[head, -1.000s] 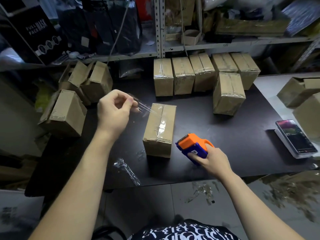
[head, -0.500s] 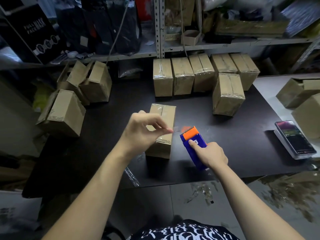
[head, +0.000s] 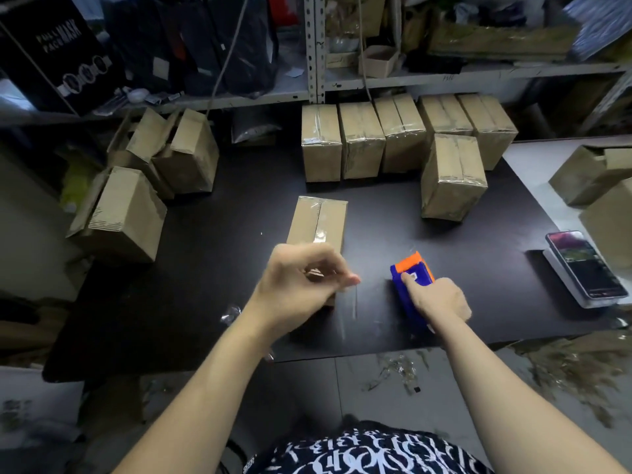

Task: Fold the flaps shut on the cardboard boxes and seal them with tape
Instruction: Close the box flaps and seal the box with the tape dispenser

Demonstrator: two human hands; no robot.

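At the near edge of a black worktable, a person's left hand has its fingers curled. Thumb and forefinger pinch what appears to be a strip of clear tape, faint against the dark surface and hanging from the fingertips. The hand is in front of the near end of a brown rectangular cardboard box and hides it; whether hand and box touch cannot be told. The box lies lengthwise on the table, flaps folded shut, with a shiny band of tape along its top seam. Just right of it, the right hand grips a blue-and-orange plastic tape dispenser, forefinger laid on the blue body, orange end pointing away. Farther right, a smartphone lies on a white base. Beyond, one taped box stands before a row of five taped boxes at the table's back. Boxes with raised flaps sit at far left, below a grey metal shelf.
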